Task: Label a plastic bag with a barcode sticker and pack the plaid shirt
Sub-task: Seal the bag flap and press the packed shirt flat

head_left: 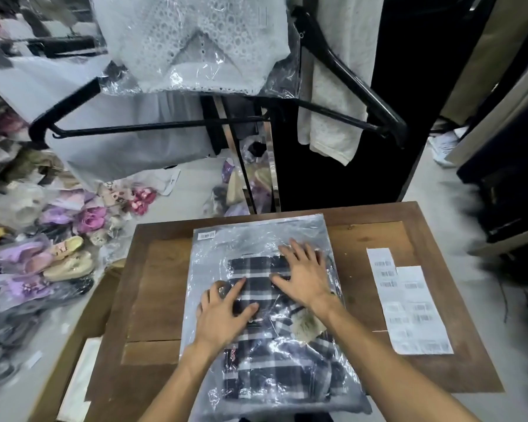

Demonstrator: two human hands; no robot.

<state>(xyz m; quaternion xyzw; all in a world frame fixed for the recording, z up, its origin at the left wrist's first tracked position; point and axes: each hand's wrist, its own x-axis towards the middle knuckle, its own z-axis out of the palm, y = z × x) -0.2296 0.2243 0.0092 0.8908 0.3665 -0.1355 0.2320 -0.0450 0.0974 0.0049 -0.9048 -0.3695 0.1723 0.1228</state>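
With our left hand [223, 318] and right hand [302, 275] flat, fingers spread, on the plastic bag [265, 239] holding the plaid shirt [272, 370] mid-tabletop [159, 269], trapped air may bunch it.

Even, fairly bright indoor light falls from above, with only soft shadows under the hands [262, 293] on the bench [159, 269]. White glare streaks the crinkled bag [256, 236]. The centre is fairly sharp; the left and right edges smear with motion blur. Wide-angle distortion bends the hangers [153, 126] and the frame's edges.
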